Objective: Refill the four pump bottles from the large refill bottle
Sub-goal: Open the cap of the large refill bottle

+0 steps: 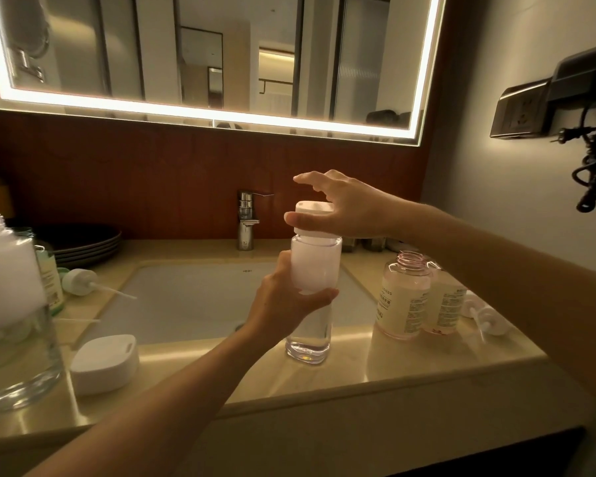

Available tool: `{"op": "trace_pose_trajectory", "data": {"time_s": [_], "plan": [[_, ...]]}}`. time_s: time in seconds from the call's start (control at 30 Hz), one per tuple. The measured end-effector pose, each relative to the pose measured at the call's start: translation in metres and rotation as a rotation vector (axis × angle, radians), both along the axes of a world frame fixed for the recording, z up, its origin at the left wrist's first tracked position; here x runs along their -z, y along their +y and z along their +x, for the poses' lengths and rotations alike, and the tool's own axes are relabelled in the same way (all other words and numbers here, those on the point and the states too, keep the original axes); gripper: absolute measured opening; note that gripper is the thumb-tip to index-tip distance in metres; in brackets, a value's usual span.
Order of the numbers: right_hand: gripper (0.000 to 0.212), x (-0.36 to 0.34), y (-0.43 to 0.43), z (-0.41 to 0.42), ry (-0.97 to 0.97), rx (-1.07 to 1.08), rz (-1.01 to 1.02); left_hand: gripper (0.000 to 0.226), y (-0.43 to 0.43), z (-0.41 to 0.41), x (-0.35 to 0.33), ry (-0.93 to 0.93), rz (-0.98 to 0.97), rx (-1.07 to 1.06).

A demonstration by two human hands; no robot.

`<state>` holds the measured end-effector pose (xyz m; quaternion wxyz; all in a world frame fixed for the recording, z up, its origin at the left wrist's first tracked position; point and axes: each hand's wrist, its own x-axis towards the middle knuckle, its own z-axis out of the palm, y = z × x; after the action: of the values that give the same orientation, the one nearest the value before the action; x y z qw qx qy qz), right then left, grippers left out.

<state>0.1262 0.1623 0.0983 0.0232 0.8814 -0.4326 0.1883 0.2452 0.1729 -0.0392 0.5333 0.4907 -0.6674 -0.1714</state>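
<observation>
Left hand (pixel 289 301) grips clear bottle (pixel 312 270) upright on counter (pixel 427 366) before the sink, right hand (pixel 341 210) pinching its white cap (pixel 312 218); capping or uncapping, unclear; next needs a steady twist.

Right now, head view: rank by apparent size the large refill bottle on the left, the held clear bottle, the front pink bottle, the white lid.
1. large refill bottle (nearest the camera and cropped, so unsure)
2. held clear bottle
3. front pink bottle and white lid: look alike, not ranked
</observation>
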Motion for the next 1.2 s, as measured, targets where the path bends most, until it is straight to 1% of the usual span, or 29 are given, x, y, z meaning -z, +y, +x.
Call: {"op": "trace_pose_trajectory", "data": {"time_s": [0.1, 0.2, 0.27, 0.33, 0.4, 0.43, 0.57, 0.6, 0.67, 0.77, 0.87, 0.93, 1.07, 1.13, 1.2], "plan": [[0.072, 0.003, -0.002, 0.003, 0.072, 0.09, -0.076, 0.074, 0.0, 0.0, 0.001, -0.003, -0.005, 0.001], [0.066, 0.005, -0.004, 0.004, 0.038, 0.087, -0.074, 0.074, 0.0, 0.001, 0.001, -0.005, -0.005, 0.002], [0.058, 0.003, -0.004, 0.003, -0.025, 0.044, 0.037, 0.074, 0.0, 0.001, 0.001, -0.004, -0.011, 0.004], [0.052, -0.002, -0.002, 0.001, -0.088, -0.002, 0.209, 0.073, -0.001, 0.0, 0.001, -0.003, -0.011, 0.006], [0.057, -0.006, -0.001, 0.001, -0.111, -0.016, 0.326, 0.073, -0.001, 0.0, 0.001, 0.001, -0.009, 0.008], [0.062, -0.008, 0.0, 0.001, -0.102, -0.003, 0.325, 0.073, -0.001, 0.0, 0.001, 0.001, -0.009, 0.008], [0.08, -0.007, -0.001, 0.008, -0.034, 0.138, 0.18, 0.074, -0.002, 0.0, 0.001, 0.001, -0.009, 0.012], [0.08, -0.006, -0.002, 0.009, -0.025, 0.158, 0.178, 0.074, -0.002, 0.001, 0.001, -0.002, -0.011, 0.012], [0.074, -0.003, -0.002, 0.009, -0.034, 0.148, 0.193, 0.073, -0.001, 0.001, 0.001, -0.002, -0.012, 0.014], [0.064, -0.001, 0.0, 0.006, -0.115, 0.046, 0.277, 0.072, -0.001, 0.001, 0.001, 0.004, -0.002, 0.012], [0.069, -0.007, 0.003, 0.001, -0.222, -0.009, 0.429, 0.072, -0.001, 0.001, 0.001, 0.001, 0.003, 0.016], [0.073, -0.009, 0.004, 0.002, -0.214, 0.004, 0.376, 0.072, -0.002, 0.001, 0.001, 0.003, 0.001, 0.015], [0.08, -0.006, 0.004, 0.011, -0.03, 0.118, 0.095, 0.072, -0.002, 0.001, 0.002, 0.007, -0.002, 0.006], [0.073, -0.004, 0.004, 0.013, 0.03, 0.119, 0.031, 0.073, -0.002, 0.001, 0.001, 0.004, -0.003, 0.004], [0.06, -0.002, 0.003, 0.014, 0.027, 0.097, 0.01, 0.073, -0.001, 0.001, 0.001, 0.0, -0.003, 0.006]]}}
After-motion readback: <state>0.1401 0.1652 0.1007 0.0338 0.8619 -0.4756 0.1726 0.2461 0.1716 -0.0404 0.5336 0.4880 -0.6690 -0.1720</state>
